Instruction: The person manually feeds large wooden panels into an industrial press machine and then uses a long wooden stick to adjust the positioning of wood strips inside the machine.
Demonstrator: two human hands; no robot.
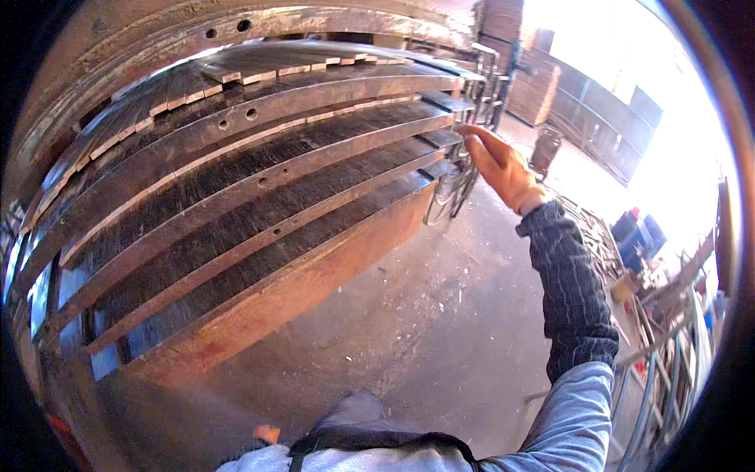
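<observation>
Orange leather covers the right hand (503, 169), which is raised at arm's length with its fingers stretched out and held together, open and with nothing in its grasp. The fingertips are seen just at the far end of a big rack (236, 204) of stacked dark boards; whether they touch the end of a board cannot be told. A dark quilted sleeve (570, 291) runs from the glove down to a grey-blue upper sleeve at the lower edge.

The rack fills the left and middle of the view. Its dark, rough boards (228, 169) are laid in layers, and long rusty steel bars (259, 181) with round holes are set between and across them. A broad rust-coloured beam (314, 283) forms the bottom edge nearest the person. Short pale wooden strips (259, 76) are laid along the upper layers.

Just beyond the glove, a frame of thin metal rods (452, 189) is stood on the concrete floor (440, 315). Further back, stacks of timber (535, 90) are seen in bright daylight. Metal racks and blue things are crowded along the right edge.

The left hand is not shown, so its state cannot be told.
</observation>
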